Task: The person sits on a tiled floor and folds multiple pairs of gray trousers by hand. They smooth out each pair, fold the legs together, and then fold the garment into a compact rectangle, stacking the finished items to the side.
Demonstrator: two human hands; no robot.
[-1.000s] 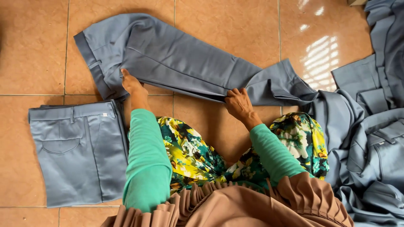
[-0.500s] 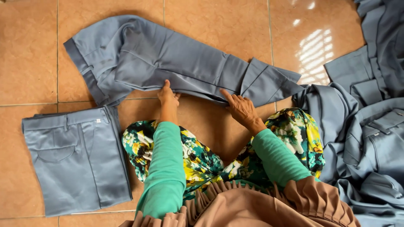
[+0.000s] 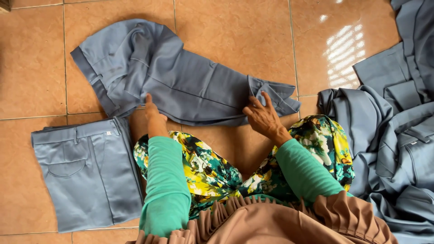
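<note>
My left hand with fingertips tucked out of sight under the grey trousers, pile of grey garments cut off by the right edge, my lap cropped at the bottom, small dark object clipped top-left corner, unidentifiable

Both hands outstretched, palms down
</note>
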